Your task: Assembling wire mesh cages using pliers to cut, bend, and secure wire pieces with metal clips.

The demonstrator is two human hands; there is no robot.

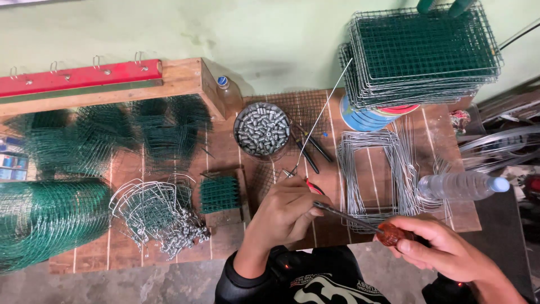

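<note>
My left hand (288,212) is closed around a long thin wire (320,115) that slants up and to the right, gripping it low near a pair of red-handled pliers (313,186) lying on the board. My right hand (444,249) grips a screwdriver (360,220) by its amber handle. Its metal shaft points left and its tip meets the fingers of my left hand. Both hands hover over the near edge of a wooden work board (225,155).
A round tin of small metal pieces (262,129) sits mid-board beside black pliers (306,149). Bent wire rectangles (374,174), a clear bottle (461,186), stacked green mesh panels (422,50), a green mesh roll (48,219), a small mesh block (220,194) and wire hooks (163,217) surround them.
</note>
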